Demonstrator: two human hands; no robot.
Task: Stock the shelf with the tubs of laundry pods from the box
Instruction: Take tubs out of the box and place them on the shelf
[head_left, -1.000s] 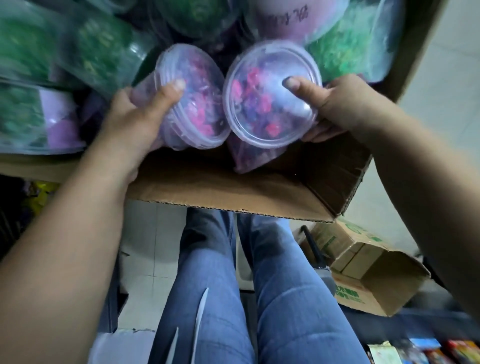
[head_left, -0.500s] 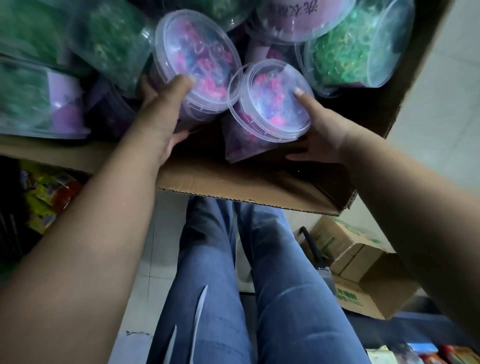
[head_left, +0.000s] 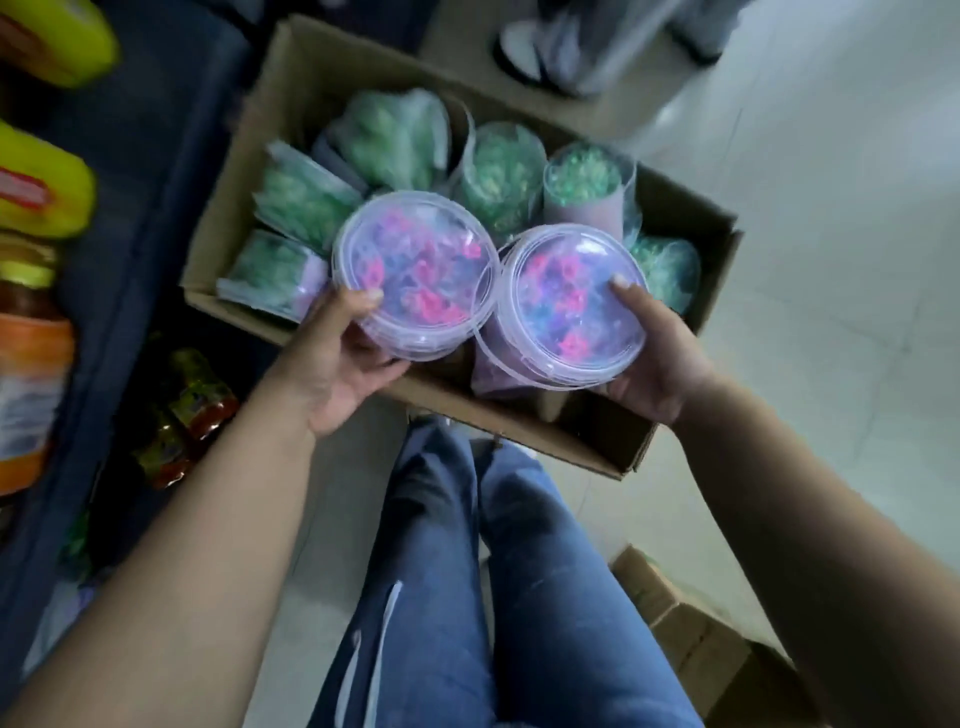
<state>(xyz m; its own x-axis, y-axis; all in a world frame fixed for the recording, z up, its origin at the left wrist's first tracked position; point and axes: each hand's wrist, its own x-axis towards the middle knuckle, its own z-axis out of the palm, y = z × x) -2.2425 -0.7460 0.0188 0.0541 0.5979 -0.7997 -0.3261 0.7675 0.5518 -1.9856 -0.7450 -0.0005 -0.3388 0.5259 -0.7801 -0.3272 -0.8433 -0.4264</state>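
You have a pale tiled floor (head_left: 831, 208) carrying a brown carton (head_left: 675, 623) by your right leg; the open cardboard box (head_left: 221, 244) stands ahead, its underside hidden.

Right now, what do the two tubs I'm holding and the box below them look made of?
Left tub and right tub: apparently clear, glossy plastic; pink and blue pods show through, and the tops catch glare. Box: matte brown cardboard, judging by its dull surface and folded walls.
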